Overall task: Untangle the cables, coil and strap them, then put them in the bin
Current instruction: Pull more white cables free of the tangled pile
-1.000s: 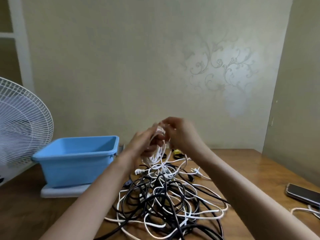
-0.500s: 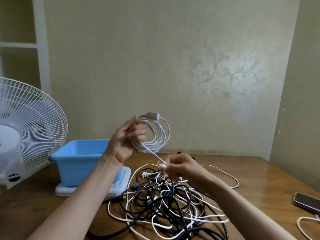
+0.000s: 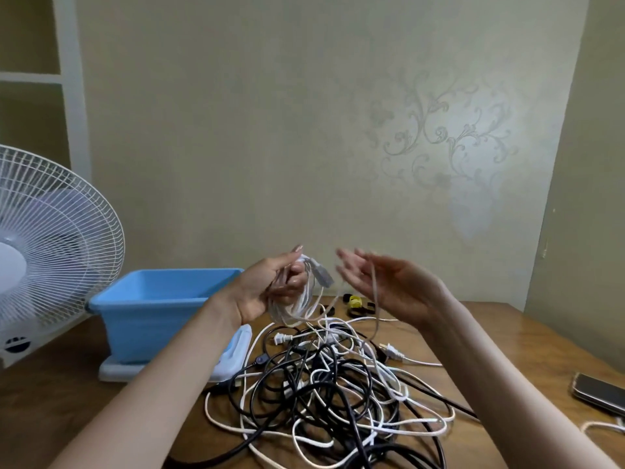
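As left hand [image 3: 267, 290] grips coil [image 3: 302, 307], seemingly tightly

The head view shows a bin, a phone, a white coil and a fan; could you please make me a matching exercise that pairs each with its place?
Things
1. bin
2. phone
3. coil
4. fan

Places
A. held in the left hand
B. at the right edge of the table
C. far left of the view
D. on a white lid, left of the cable pile

Pairs: 1-D, 2-B, 3-A, 4-C
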{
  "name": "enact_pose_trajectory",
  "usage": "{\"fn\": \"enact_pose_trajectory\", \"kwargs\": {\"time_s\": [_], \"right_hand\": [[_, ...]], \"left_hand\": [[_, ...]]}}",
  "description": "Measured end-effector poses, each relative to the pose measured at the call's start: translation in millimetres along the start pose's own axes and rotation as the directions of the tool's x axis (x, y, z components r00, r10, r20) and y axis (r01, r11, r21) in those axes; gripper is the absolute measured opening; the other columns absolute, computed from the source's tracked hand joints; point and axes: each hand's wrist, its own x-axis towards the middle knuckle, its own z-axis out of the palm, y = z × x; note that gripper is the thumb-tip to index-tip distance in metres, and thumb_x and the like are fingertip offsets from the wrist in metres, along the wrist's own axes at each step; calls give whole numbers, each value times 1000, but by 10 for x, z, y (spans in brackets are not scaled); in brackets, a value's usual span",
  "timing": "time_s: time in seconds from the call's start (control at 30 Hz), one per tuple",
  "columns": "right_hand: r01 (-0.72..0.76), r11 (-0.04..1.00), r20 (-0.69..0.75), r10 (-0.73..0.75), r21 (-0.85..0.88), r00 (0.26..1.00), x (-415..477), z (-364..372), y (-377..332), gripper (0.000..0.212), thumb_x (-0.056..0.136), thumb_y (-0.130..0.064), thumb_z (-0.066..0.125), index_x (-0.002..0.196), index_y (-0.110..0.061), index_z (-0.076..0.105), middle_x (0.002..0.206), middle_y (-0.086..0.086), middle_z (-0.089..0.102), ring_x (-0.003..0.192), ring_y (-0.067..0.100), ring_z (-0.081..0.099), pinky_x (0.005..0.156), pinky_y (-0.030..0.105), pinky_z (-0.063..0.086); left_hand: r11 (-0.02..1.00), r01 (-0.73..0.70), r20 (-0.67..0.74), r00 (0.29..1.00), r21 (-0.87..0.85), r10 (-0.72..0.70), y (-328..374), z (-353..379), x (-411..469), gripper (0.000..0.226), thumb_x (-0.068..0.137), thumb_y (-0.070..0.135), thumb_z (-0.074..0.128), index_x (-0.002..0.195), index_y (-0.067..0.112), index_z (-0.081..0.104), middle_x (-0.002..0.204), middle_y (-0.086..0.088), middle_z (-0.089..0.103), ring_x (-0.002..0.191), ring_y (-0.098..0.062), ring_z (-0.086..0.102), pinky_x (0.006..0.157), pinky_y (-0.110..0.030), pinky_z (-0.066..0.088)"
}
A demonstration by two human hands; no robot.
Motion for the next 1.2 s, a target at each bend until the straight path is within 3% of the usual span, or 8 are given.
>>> {"fn": "enact_pose_trajectory", "kwargs": {"time_s": [0.13,0.23,0.37,0.43,0.57,0.73,1.07,1.2], "right_hand": [[82,545,-22,-181,-835,983,-14,201,134,19,87,-20,63,86,-4,73,73,5,62,61,10,48,59,21,39],[128,216,51,-332,-968,942,40,306,236,20,74,-17,80,72,0,69,59,7,59,48,10,47,48,20,38],[82,-173,169,-576,-981,800,151,376,405,27,73,-14,77,61,-22,54,70,3,67,69,20,63,63,31,48],[188,-44,178,-585,-981,791,129,380,519,19,74,-11,76,70,-19,60,69,1,65,65,14,62,60,26,48],[229,644,87,-246,-730,965,5,209,642,32,80,-3,73,103,-4,50,68,12,65,49,20,60,47,27,52],[130,478,192,83,-869,978,-97,-389,465,13,84,-22,67,75,-13,67,67,3,66,60,12,58,63,20,47],[-205,181,-194,73,-962,978,-118,-938,-5,31,80,-38,70,72,-8,67,64,3,63,60,15,58,61,22,48],[-274,528,-339,-28,-804,940,-1,-761,0,35,95,-28,56,69,-6,50,35,1,35,27,9,28,36,16,30]], "left_hand": [[998,-35,-90,995,55,40,-113,70,115,40,94,39,42,61,19,53,57,2,56,48,-6,48,43,-13,34],[997,-22,-99,995,73,29,-143,155,161,44,99,42,35,69,12,48,48,3,46,36,-3,40,35,-12,27],[977,-56,-118,990,207,82,-167,200,163,46,98,46,37,64,17,48,45,8,34,37,-1,27,37,-13,17],[977,-101,-194,971,188,138,-168,180,172,38,98,26,45,63,15,51,42,9,39,34,-2,34,34,-14,25],[975,-205,-214,960,-86,183,-120,64,159,49,98,21,41,49,18,50,49,3,48,45,-9,50,44,-19,44],[796,-106,94,975,-596,200,92,-205,-43,42,100,20,36,63,8,51,53,4,36,47,-6,37,50,-19,42],[852,6,350,913,-524,209,255,-484,-170,44,103,24,22,106,-7,52,52,-3,35,41,-11,26,48,-27,31],[894,-21,376,903,-448,209,217,-443,-64,38,102,23,35,108,-10,55,48,0,33,40,-8,28,43,-23,30]]}}
